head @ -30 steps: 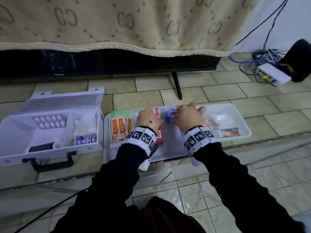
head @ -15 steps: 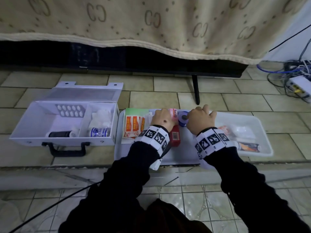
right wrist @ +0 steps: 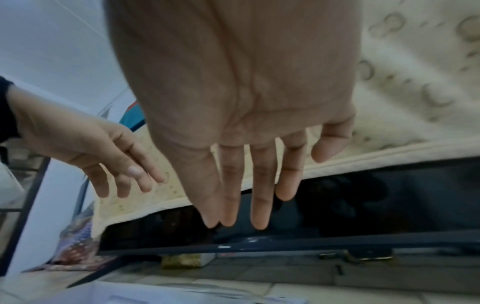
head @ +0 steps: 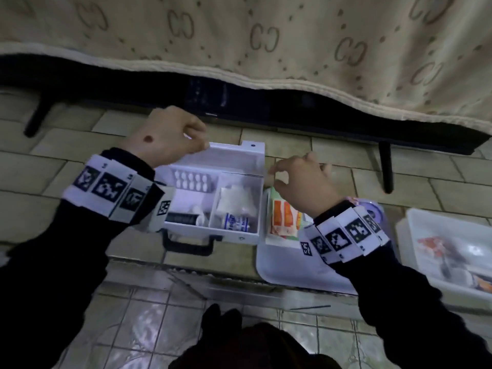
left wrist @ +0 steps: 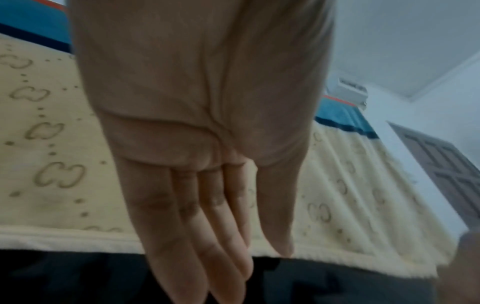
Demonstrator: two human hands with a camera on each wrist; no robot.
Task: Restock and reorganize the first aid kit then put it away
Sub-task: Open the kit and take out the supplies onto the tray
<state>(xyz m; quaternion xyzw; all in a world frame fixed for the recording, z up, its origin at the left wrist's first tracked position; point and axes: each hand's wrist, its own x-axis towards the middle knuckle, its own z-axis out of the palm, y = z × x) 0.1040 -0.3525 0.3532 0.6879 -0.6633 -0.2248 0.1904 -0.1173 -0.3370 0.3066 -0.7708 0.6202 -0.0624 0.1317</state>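
Note:
The white first aid kit (head: 235,237) lies open on the tiled floor, its lid (head: 234,153) laid back. Inside are a blister pack (head: 193,179), a black tube (head: 181,218), white gauze (head: 234,199) and a small bottle (head: 237,222). My left hand (head: 197,145) hovers at the lid's far left corner. My right hand (head: 277,174) hovers at the lid's right edge. In the left wrist view my left hand (left wrist: 233,257) has straight fingers and holds nothing. In the right wrist view my right hand (right wrist: 280,185) is spread and empty. I cannot tell whether either touches the lid.
A white tray (head: 292,270) right of the kit holds a pack of orange plasters (head: 283,218) and a blue tape roll (head: 372,209). Further right stands a white bin (head: 410,230) with more supplies. A cloth-covered dark TV (head: 292,113) on black feet stands behind.
Both hands left the red box and blue tape on the tray and moved left and up to the kit's lid. The head view swung left.

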